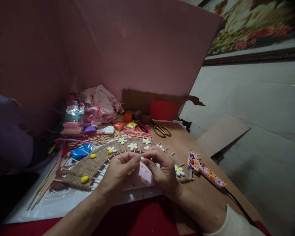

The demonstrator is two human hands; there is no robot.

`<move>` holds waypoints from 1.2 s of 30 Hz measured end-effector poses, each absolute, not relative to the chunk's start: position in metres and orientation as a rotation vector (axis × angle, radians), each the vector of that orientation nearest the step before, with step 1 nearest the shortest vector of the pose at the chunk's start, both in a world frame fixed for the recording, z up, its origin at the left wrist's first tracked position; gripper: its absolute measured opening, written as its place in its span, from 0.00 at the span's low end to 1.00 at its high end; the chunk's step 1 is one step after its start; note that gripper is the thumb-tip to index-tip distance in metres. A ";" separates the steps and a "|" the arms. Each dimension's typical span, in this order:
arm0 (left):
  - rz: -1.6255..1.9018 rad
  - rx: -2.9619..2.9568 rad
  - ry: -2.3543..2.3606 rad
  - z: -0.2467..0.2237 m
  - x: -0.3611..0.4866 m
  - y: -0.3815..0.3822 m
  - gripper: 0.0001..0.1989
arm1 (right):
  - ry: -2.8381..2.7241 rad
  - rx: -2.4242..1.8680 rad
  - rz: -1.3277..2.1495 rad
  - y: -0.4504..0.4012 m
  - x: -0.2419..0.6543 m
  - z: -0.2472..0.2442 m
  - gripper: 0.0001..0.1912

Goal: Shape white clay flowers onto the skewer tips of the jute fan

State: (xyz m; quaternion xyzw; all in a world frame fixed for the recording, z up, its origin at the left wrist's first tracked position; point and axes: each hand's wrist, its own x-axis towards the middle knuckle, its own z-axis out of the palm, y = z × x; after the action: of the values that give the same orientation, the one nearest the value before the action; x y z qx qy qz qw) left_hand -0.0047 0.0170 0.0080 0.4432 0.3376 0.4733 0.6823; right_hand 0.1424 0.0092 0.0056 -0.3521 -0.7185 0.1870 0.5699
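Note:
My left hand (123,167) and my right hand (162,170) meet at the fingertips, both closed in a pinch. A small white piece (142,158) shows between them; it looks like soft clay, but the fingers mostly hide it. Under and behind the hands lies an arched panel of wound twine (81,167) on thin wooden sticks. White flowers with yellow centres (132,146) decorate its middle and right. On its left part sit yellow ovals without petals (84,179). Pink dotted cloth (145,175) lies just below my fingers.
Behind the panel are packets of coloured clay, among them blue (81,151), white (108,129) and purple (89,129). Gold-handled scissors (161,128) rest on the brown board. A flower-patterned glue gun (206,170) with a cord lies at right. Loose sticks (45,186) lie left.

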 end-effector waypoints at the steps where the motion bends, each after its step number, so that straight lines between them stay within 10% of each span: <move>1: 1.059 0.997 0.759 0.008 -0.005 0.017 0.15 | -1.688 -0.822 0.443 0.009 0.142 0.006 0.03; 36: 1.267 1.558 1.056 0.013 -0.010 0.015 0.05 | -1.699 -0.860 0.401 0.010 0.142 0.006 0.03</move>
State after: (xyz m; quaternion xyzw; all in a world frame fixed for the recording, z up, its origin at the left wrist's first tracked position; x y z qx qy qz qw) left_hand -0.0095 0.0148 0.0133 0.6223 0.4217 0.5060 0.4229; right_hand 0.1420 0.0100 0.0061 -0.3653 -0.7218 0.1704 0.5626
